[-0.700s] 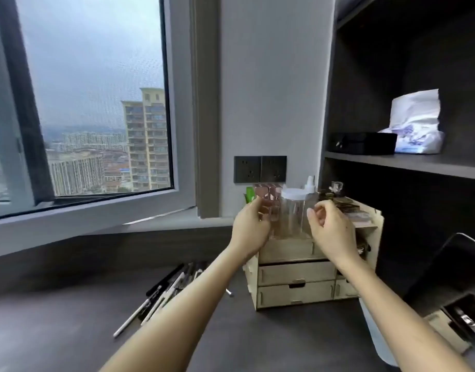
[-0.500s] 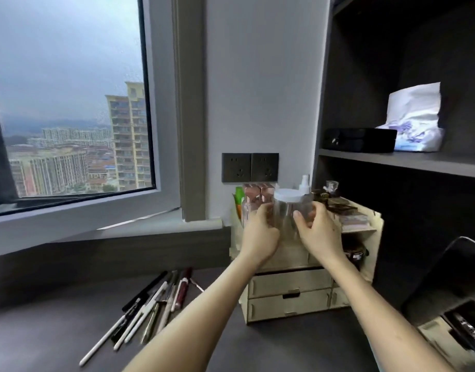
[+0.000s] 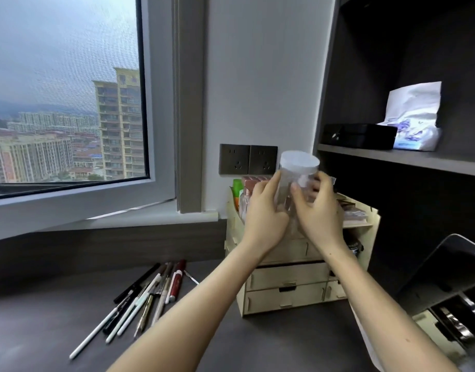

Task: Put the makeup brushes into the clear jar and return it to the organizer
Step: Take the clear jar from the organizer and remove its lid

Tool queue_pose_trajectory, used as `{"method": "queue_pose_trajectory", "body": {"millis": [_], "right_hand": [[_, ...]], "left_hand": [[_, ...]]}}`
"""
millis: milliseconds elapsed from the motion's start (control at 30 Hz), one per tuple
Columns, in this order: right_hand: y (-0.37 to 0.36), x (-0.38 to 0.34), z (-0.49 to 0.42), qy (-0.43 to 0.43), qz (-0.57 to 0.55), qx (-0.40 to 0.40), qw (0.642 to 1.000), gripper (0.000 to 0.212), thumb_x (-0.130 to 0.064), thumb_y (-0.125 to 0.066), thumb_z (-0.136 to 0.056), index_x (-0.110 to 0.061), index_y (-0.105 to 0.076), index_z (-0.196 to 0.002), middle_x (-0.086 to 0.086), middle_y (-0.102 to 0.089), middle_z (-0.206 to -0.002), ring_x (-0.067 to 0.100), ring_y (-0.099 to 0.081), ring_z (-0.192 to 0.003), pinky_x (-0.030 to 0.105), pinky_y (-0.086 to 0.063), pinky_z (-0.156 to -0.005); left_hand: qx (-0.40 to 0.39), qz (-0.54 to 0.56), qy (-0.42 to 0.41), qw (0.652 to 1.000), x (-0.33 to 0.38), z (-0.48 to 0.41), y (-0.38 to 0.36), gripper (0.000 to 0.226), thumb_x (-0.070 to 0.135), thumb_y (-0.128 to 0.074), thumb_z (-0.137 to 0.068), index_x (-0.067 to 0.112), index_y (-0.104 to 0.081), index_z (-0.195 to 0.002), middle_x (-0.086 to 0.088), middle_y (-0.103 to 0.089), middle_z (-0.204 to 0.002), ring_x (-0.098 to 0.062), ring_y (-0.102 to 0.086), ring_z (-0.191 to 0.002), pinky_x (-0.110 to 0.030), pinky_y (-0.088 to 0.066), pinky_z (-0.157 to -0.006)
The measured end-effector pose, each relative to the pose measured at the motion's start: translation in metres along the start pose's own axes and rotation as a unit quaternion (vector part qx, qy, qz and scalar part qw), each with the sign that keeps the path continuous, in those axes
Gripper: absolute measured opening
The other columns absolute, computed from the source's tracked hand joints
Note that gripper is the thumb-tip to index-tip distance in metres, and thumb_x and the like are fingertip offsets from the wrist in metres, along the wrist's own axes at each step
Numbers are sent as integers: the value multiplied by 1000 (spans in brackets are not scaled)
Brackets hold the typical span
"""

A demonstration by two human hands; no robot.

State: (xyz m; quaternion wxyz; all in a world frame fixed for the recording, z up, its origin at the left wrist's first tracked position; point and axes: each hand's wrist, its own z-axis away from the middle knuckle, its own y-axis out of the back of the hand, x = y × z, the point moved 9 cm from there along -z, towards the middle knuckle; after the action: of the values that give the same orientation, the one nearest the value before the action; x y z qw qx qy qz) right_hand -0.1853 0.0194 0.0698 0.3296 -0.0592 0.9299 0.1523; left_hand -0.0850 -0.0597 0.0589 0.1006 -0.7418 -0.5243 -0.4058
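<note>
A clear jar (image 3: 298,173) with a white lid is held between both hands, lifted just above the wooden organizer (image 3: 287,294). My left hand (image 3: 265,216) grips its left side and my right hand (image 3: 319,210) wraps its right side. The jar looks empty. Several makeup brushes and pencils (image 3: 147,294) lie in a loose heap on the dark desk, down to the left of the organizer. The organizer has drawers in front and holds bottles and palettes on top.
A window sill and a wall with two sockets (image 3: 248,159) stand behind the organizer. A dark shelf on the right carries a black box (image 3: 359,135) and a tissue pack (image 3: 416,124). A tilted mirror (image 3: 445,280) stands at the right edge.
Both hands closed on the jar in the organizer and raised it out of its slot. The camera came closer.
</note>
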Motion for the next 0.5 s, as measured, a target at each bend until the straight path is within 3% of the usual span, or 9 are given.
{"method": "queue_pose_trajectory", "body": {"millis": [67, 133, 267, 333, 400, 500], "right_hand": [[13, -26, 13, 7, -59, 8, 998, 53, -34, -61, -88, -12, -41, -132, -4, -62, -100, 12, -64, -87, 26, -55, -77], [17, -48, 34, -1, -121, -18, 992, 57, -36, -63, -86, -14, -38, -132, -8, -60, -92, 5, -64, -79, 19, -53, -69], [-6, -66, 95, -73, -235, -133, 960, 63, -53, -63, -74, -21, -39, -124, 3, -65, -98, 16, -68, -84, 30, -56, -73], [-26, -63, 129, -147, -266, -194, 933, 73, -66, -57, -65, -18, -44, -117, 4, -63, -94, 16, -67, -77, 33, -57, -66], [-44, -61, 156, -202, -237, -255, 916, 68, -74, -50, -62, -23, -50, -106, -1, -61, -87, 14, -63, -67, 29, -50, -52], [-61, -64, 172, -155, -67, -327, 930, 63, -78, -47, -70, -21, -60, -91, -4, -63, -75, 16, -61, -66, 31, -46, -57]], "left_hand": [[37, -34, -61, 997, 25, 11, 23, 64, 7, -56, -84, 21, -35, -143, -7, -48, -127, -21, -49, -117, -34, -42, -101], [66, -84, -107, 989, 42, 30, 46, 67, 21, -64, -81, 21, -37, -141, -4, -48, -122, -18, -49, -112, -28, -40, -97], [77, -161, -98, 979, 32, 82, 81, 83, 38, -76, -67, 20, -37, -139, -3, -45, -121, -19, -49, -112, -27, -42, -93], [91, -194, -85, 973, 14, 112, 102, 84, 45, -79, -63, 20, -40, -134, -4, -48, -118, -19, -50, -107, -22, -39, -88], [92, -243, -101, 960, -2, 142, 117, 77, 49, -74, -66, 19, -42, -129, -7, -53, -112, -22, -53, -100, -26, -43, -85], [47, -329, -134, 934, -22, 185, 126, 71, 44, -63, -68, 17, -40, -129, -15, -58, -106, -30, -59, -91, -39, -53, -77]]}}
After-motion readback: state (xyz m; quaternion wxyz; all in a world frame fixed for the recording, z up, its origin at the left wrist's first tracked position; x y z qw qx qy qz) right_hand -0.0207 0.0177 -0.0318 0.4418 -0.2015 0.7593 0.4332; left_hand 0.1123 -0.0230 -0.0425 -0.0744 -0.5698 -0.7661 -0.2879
